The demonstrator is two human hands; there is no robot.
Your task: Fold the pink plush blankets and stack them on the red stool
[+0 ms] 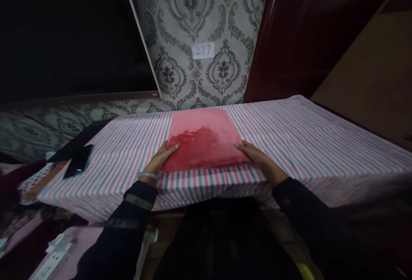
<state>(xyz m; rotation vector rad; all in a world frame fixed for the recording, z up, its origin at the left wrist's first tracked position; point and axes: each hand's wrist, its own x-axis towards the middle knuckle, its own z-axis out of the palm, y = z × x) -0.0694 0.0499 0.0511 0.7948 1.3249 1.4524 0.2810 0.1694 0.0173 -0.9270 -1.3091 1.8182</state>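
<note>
A pink rectangular cloth or sheet [206, 142] with a darker red, wet-looking patch lies flat on the striped tablecloth [273, 129], near the front edge. My left hand [162, 157] grips its left side, thumb on top and fingers beneath or behind the edge. On the right side my right hand [254, 153] holds it the same way, thumb on top. A bracelet circles my left wrist.
On the table's left lies a dark phone [78, 162]. Behind the table are a patterned wall with a paper marked 277 [203, 50], a large black screen [71, 35] and a dark red panel [286, 35]. A power strip [53, 263] sits lower left.
</note>
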